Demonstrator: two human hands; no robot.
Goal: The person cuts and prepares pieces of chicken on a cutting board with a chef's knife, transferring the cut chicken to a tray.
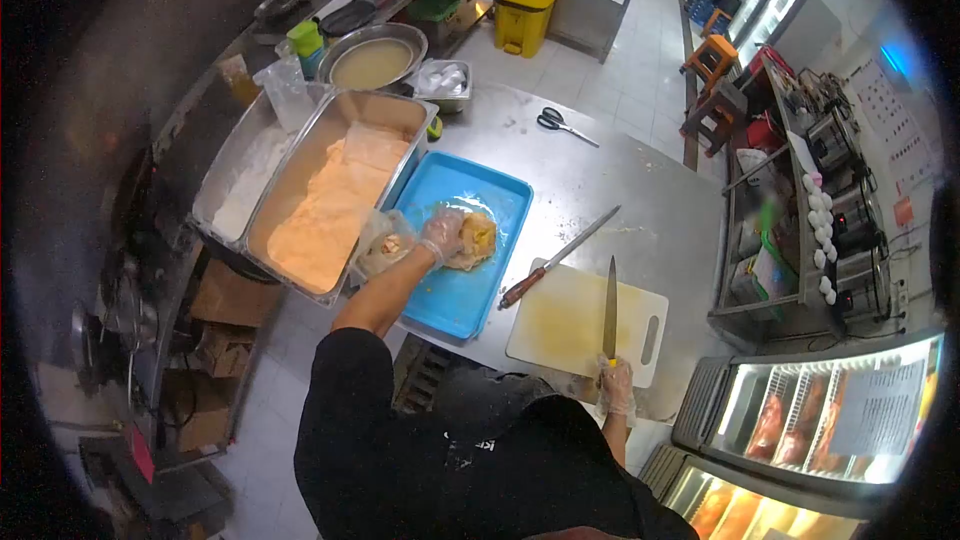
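Observation:
My left hand [441, 238], in a clear plastic glove, reaches into the blue tray [416, 304]. Its fingers are closed at the left edge of a flat, pale yellow piece of food [480, 240], which looks like raw meat. My right hand [617, 389], also gloved, grips a long knife [611, 315] by its yellow handle. The blade points away from me over the white cutting board [545, 335]. A sharpening steel [575, 246] with a brown handle lies partly across the board's upper left corner.
Left of the tray stand a metal bin of orange powder [325, 210] and a bin of white flour [245, 180]. A plastic bag [383, 245] lies between bin and tray. Scissors [566, 127] rest farther back, near a large bowl of cloudy liquid [372, 64].

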